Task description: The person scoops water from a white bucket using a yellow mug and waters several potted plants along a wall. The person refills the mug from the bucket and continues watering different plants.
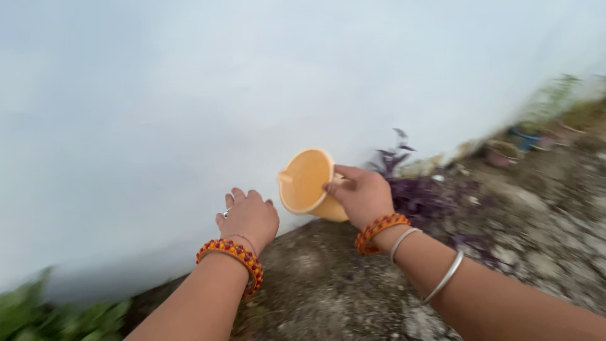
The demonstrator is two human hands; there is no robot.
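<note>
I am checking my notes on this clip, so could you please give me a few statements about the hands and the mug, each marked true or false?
1. The right hand holds an orange plastic mug. True.
2. The mug stands upright on the ground. False: it is tipped on its side, mouth toward the camera.
3. The left hand grips a second mug. False: it holds nothing and rests near the pale wall.
4. A purple-leaved plant grows just beyond the right hand. True.

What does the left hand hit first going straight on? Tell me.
Probably the pale wall: the left hand points at it with nothing between, though depth is unclear.
</note>
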